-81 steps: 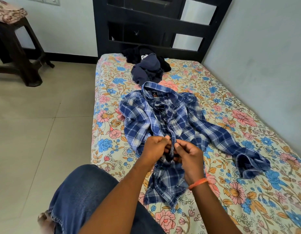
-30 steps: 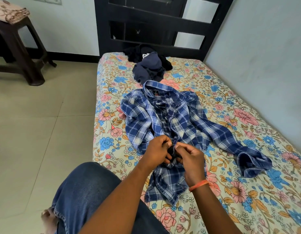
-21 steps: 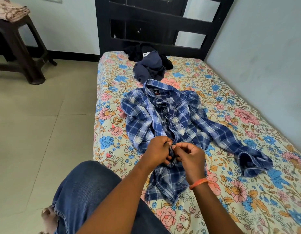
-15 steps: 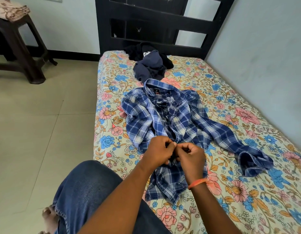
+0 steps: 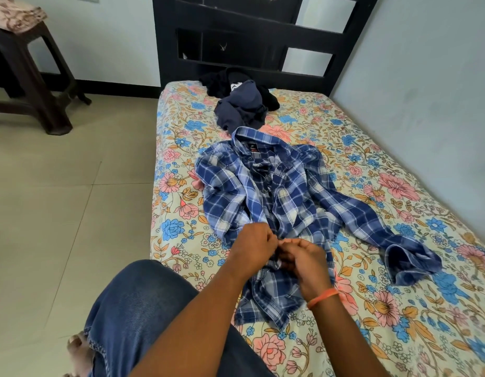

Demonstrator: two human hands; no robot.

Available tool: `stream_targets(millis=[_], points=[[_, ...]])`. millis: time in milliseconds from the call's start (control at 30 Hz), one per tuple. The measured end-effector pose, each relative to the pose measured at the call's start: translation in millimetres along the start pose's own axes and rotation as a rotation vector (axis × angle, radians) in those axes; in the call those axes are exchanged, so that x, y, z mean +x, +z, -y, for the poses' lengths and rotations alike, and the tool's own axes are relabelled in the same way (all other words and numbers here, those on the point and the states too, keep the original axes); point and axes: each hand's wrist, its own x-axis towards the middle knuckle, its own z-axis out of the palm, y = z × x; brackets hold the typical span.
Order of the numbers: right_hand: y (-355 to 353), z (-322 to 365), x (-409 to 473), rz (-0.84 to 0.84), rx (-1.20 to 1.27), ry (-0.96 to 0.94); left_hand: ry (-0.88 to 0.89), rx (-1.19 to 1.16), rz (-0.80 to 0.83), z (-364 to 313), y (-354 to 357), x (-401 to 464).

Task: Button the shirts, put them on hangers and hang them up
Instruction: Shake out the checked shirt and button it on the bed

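- Shirt, blue plaid, lies spread on the bed, collar toward the headboard, one sleeve trailing out toward the wall side.
- We work at its front, near the hem: our left hand and right hand meet knuckle to knuckle there, fingers of both curled in and pinching the plaid cloth between them.
- The button and its hole sit hidden under our fingers, so we cannot tell whether it is through.
- Further up the shirt, toward the collar, the front looks rumpled and partly open.
- Risks, as we judge them: the button may slip back out if we let go early; with the cloth bunched, we may match a button to the wrong hole and skew the front.
- Dark clothes lie heaped just beyond the collar; no hanger shows.
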Motion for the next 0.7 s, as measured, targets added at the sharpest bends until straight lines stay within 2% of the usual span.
stream_targets(millis=[67, 167, 267, 333, 533, 700], points=[[-2, 1, 6, -0.129, -0.346, -0.185, 0.051, 0.285, 0.014, 2, 1, -1], [6, 17, 13, -0.185, -0.499, -0.436, 0.112, 0.43, -0.022, 2, 1, 1], [20, 32, 33, -0.134, -0.64, -0.525, 0.249, 0.577, -0.108, 3, 2, 6], [29, 37, 48, -0.133, -0.769, -0.535, 0.276, 0.631, -0.118, 5, 2, 11], [33, 33, 76, -0.143, -0.866, -0.442, 0.119, 0.486, 0.02, 7, 5, 25], [18, 14, 76, -0.219, -0.561, -0.425, -0.007, 0.239, -0.175, 11, 11, 46]])
